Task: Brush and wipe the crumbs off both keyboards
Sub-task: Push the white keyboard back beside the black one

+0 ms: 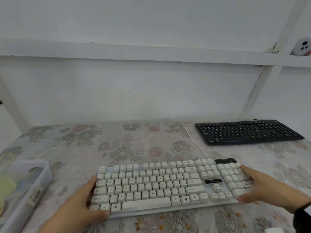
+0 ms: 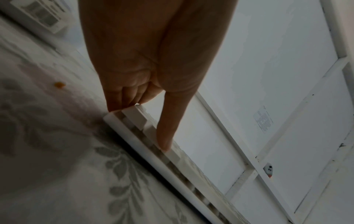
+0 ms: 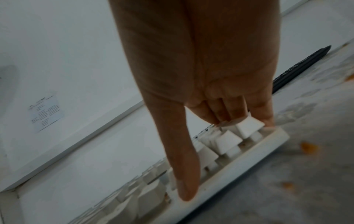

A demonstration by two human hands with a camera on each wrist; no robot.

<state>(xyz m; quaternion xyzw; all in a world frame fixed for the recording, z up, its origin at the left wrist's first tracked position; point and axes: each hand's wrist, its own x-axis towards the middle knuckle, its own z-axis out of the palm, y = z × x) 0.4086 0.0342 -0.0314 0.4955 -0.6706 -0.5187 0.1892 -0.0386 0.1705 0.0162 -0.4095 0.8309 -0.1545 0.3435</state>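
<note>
My left hand (image 1: 87, 197) and right hand (image 1: 262, 187) gripped the white keyboard (image 1: 161, 184) by its ends, thumbs on the front keys, fingers wrapped behind; it sat near the table's (image 1: 134, 145) front edge.

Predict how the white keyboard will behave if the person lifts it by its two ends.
The white keyboard should probably lift as one stiff slab: its frame looks rigid, with the left hand and right hand gripping opposite ends. Its cable trails toward the wall and may tug. Tilting it would likely shed any crumbs caught between the raised keys; crumbs already lie on the tablecloth.
</note>
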